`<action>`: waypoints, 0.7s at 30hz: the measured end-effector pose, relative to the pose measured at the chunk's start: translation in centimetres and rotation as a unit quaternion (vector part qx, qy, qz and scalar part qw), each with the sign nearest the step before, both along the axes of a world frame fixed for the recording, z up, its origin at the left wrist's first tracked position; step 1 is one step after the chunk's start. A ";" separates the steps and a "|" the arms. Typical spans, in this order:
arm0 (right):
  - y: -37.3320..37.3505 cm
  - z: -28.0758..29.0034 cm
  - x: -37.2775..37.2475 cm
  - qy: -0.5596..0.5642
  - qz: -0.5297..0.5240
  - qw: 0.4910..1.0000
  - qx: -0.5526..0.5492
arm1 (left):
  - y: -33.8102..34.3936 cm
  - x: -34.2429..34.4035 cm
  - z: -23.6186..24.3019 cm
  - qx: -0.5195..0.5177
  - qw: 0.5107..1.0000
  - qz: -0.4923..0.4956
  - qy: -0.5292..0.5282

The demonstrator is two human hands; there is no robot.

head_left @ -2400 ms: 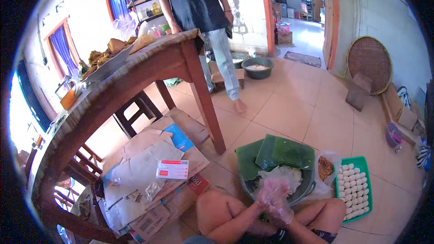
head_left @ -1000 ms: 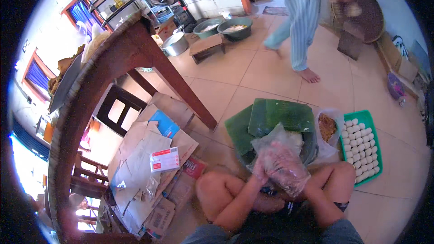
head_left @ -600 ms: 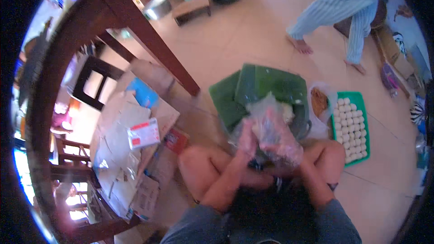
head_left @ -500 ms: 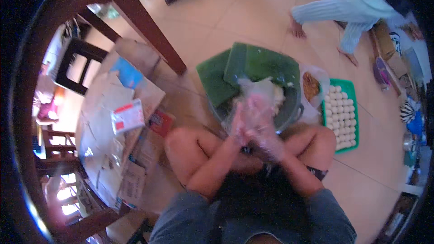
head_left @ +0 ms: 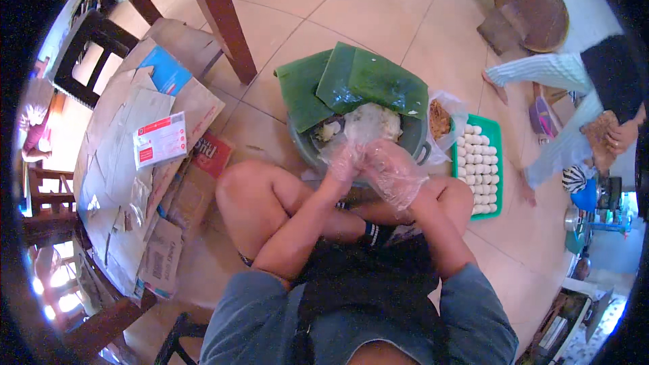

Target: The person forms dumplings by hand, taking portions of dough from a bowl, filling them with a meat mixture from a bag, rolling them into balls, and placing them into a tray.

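My left hand and my right hand meet over a dark grey-green basin, both in loose clear plastic gloves. Their fingers are curled in against each other; what lies between them is hidden by the hands and crumpled plastic. Beyond the fingertips, clear plastic covers part of a pale, whitish dough-like mass in the basin. A smaller pale lump lies at the basin's left side. Green banana leaf pieces rest across its far rim.
Right of the basin are a plastic bag with brown filling and a green tray holding rows of white balls. Cardboard bearing a white-and-red packet lies left, by a wooden leg. Another person is at right.
My view has shifted, so the scene sits further left. My hands, blurred before, are now steadier and still together. The other person's torso and a hand holding something brown have come into view.
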State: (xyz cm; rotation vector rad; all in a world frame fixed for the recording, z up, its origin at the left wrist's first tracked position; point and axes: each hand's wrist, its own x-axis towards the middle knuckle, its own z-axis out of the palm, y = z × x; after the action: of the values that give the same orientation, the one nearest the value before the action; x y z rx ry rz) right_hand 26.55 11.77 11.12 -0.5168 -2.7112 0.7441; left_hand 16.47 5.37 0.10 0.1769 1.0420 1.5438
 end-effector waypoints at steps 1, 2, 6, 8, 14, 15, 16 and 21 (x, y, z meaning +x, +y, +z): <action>0.0 -0.6 0.0 0.000 0.002 1.000 0.002 | 0.0 0.1 -0.4 -0.001 1.000 0.001 0.019; -0.2 -1.2 0.0 0.008 -0.005 1.000 0.008 | -0.2 0.2 -0.6 -0.005 0.999 -0.001 0.042; -0.4 -3.1 0.4 -0.004 -0.017 1.000 0.023 | -0.2 0.7 -0.3 0.029 0.998 0.039 0.051; -0.5 -4.4 0.4 0.018 -0.038 0.999 -0.030 | 0.1 0.8 0.7 0.022 0.997 0.049 0.056; 2.3 -2.7 3.5 0.162 -0.271 0.840 -0.441 | 0.2 -1.2 3.4 -0.020 0.999 -0.030 0.015; 3.1 -2.9 3.7 0.181 -0.287 0.875 -0.345 | 0.1 -1.7 3.6 -0.018 0.999 -0.030 0.018; 3.4 -3.1 4.1 0.184 -0.286 0.875 -0.344 | 0.0 -2.2 3.8 0.023 0.999 -0.031 -0.023; -0.9 1.2 2.2 0.064 -0.102 0.989 -0.081 | 0.4 -2.2 3.6 0.149 0.986 -0.028 -0.072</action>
State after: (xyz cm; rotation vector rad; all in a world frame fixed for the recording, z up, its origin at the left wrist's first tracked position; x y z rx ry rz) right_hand 28.74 10.83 12.31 -0.7444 -2.4471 0.9124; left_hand 14.25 5.78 3.68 0.2939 0.6844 1.6292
